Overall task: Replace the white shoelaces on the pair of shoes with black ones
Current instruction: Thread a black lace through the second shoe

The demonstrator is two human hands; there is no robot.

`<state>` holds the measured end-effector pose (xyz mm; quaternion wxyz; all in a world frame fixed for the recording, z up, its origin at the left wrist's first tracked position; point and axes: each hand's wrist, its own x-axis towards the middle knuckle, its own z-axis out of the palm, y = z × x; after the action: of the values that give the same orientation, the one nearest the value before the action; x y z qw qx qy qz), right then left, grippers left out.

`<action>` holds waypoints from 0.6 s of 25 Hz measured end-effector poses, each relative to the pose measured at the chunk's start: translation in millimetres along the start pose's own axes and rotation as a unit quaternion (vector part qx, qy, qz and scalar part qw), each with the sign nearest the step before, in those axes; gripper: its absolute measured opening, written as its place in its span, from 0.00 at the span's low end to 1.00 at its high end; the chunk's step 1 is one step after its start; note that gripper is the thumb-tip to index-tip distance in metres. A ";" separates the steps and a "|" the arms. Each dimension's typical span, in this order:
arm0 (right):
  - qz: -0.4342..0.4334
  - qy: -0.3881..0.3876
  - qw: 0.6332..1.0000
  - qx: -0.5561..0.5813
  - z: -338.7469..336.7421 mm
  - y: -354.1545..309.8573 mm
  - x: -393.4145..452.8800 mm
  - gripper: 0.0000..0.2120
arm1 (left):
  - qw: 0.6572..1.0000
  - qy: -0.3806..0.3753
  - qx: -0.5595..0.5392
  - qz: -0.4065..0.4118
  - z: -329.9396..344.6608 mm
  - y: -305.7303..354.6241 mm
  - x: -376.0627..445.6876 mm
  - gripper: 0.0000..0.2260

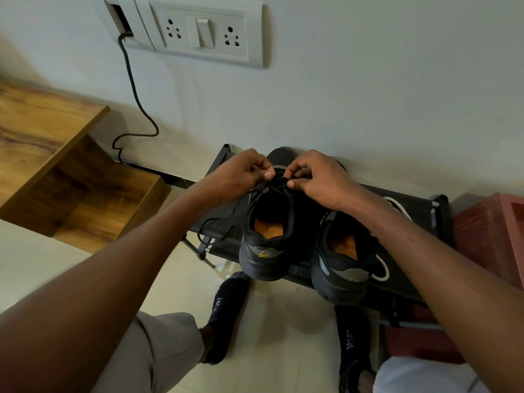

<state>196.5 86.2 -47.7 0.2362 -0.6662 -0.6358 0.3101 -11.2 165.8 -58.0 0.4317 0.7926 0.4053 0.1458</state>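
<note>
The left hand [246, 171], just left of the frame's centre, has its thumb and curled fingers pinched on the black lace [226, 214] at the top eyelets of the left shoe [265, 245]. From that pinch a loose length of the lace trails down and to the left in a loop, over the edge of the black rack [408, 282] that bears both shoes. Further left, a wooden cabinet [51, 154] fills the upper left of the frame, and above it a dark cable [133, 83] drops from the wall socket panel [204, 32] at the top.

Directly right of the left hand, nearly touching it, the right hand [317, 180] pinches the same black lace between thumb and forefinger over the shoe's tongue (its other fingers are folded in). The left shoe stands at centre, heel toward the viewer, orange insole showing. Just beside it on the right stands the right shoe [343, 268], partly under the right forearm, with a white lace [382, 270] looping out at its right side; more white cord lies further back on the rack. Below the rack, two feet in dark socks [226, 310] stand on the pale tiled floor. A reddish crate [493, 231] sits at the right edge.
</note>
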 end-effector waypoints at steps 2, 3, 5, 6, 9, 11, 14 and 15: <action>-0.002 -0.007 1.000 -0.008 0.9 1.7 0.3 0.07 | 0.999 -0.003 0.032 0.029 1.2 9.1 -0.1 0.06; -0.001 -0.004 1.000 -0.008 1.7 2.1 0.5 0.08 | 0.998 -0.007 0.041 0.038 1.3 11.9 -0.6 0.06; -0.002 0.000 1.000 -0.013 2.4 1.5 0.3 0.08 | 0.999 -0.004 0.035 0.039 -0.8 9.4 -1.1 0.04; -0.006 0.004 1.000 -0.018 2.7 1.4 0.5 0.07 | 0.999 -0.003 0.017 0.032 -3.7 5.4 -2.0 0.04; -0.006 0.014 1.000 -0.021 4.3 -0.5 1.2 0.07 | 1.000 -0.021 -0.021 0.005 -9.9 -4.9 -7.5 0.07; -0.007 0.022 1.000 -0.009 5.0 -4.0 0.5 0.06 | 1.000 -0.012 -0.013 -0.003 -12.0 -5.6 -10.6 0.07; -0.004 0.048 0.999 -0.014 -1.0 -6.6 -3.8 0.06 | 1.000 0.002 -0.010 -0.005 -16.4 -2.0 -12.1 0.05; -0.004 0.047 0.999 -0.017 -3.0 -6.2 -5.1 0.05 | 1.000 -0.011 -0.005 0.002 -17.0 -1.8 -13.1 0.03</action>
<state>194.3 81.9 -40.6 0.2560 -0.6814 -0.6318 0.2665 -30.3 165.9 -47.9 0.4401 0.7925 0.3982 0.1399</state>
